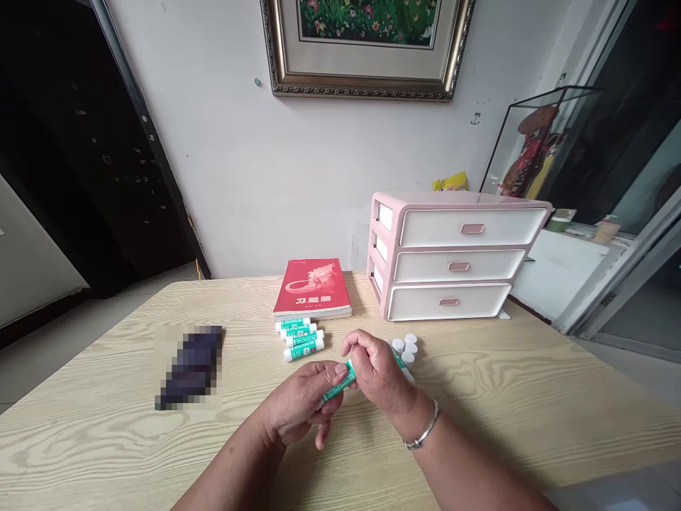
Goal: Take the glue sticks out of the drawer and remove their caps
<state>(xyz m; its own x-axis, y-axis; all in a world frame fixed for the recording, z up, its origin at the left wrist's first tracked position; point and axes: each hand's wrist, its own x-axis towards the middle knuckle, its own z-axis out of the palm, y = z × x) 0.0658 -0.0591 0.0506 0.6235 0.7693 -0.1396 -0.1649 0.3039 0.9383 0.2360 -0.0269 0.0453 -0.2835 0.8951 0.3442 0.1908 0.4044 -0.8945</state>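
Observation:
My left hand (307, 399) is closed around the body of a green glue stick (339, 387), tilted up to the right. Curled fingers of my right hand (377, 365) close over the upper end of the same stick, which they hide. Beyond my hands, several green and white glue sticks (304, 349) lie side by side in front of a red book. Partly behind my right hand are several round white tops (409, 348), with some green showing beside them; whether these are loose caps or standing sticks I cannot tell.
A red book (313, 286) lies near the wall. At the back right stands a pink and white drawer unit (457, 267) with a yellow packet (452, 182) behind it. A dark, pixelated object (191, 369) rests at left on the wooden table (106, 419).

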